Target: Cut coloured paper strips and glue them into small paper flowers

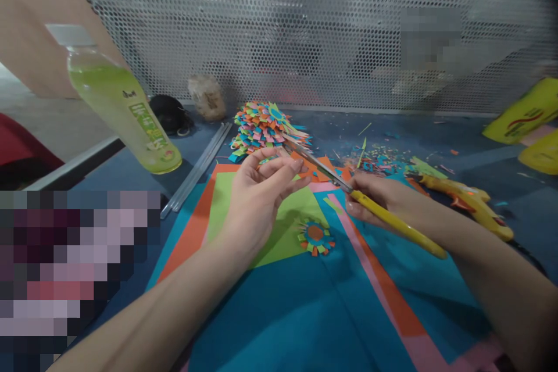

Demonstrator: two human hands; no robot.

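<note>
Head view, places taken from the small fringed paper flower [316, 234] lying at the lime sheet's near right edge. Well left and beyond it: bottle [124, 102] of green drink, tilted in this view, then clear sticks [196, 168] side by side. Left of the flower, lime sheet [222, 197]. Beyond, slightly left, a heaped pile of fringed pieces [259, 128]. Left hand [265, 177] is just beyond and left of the flower, fingers curled, tips near together; cannot tell whether anything is pinched between them. Right hand [375, 197], beyond and right, grips scissors [379, 211] by the yellow handles, blades angled across toward the pile, close by the left fingertips. Blade gap unclear. Main risk, I judge: a nicked finger, should the left hand drift into the blades as they close. Right of the flower and beyond, cut scraps [379, 158], then yellow glue gun [473, 203] near the right forearm; a backward elbow sweep might knock it, and a dropped forearm or sleeve could crush the flower's fringe.
</note>
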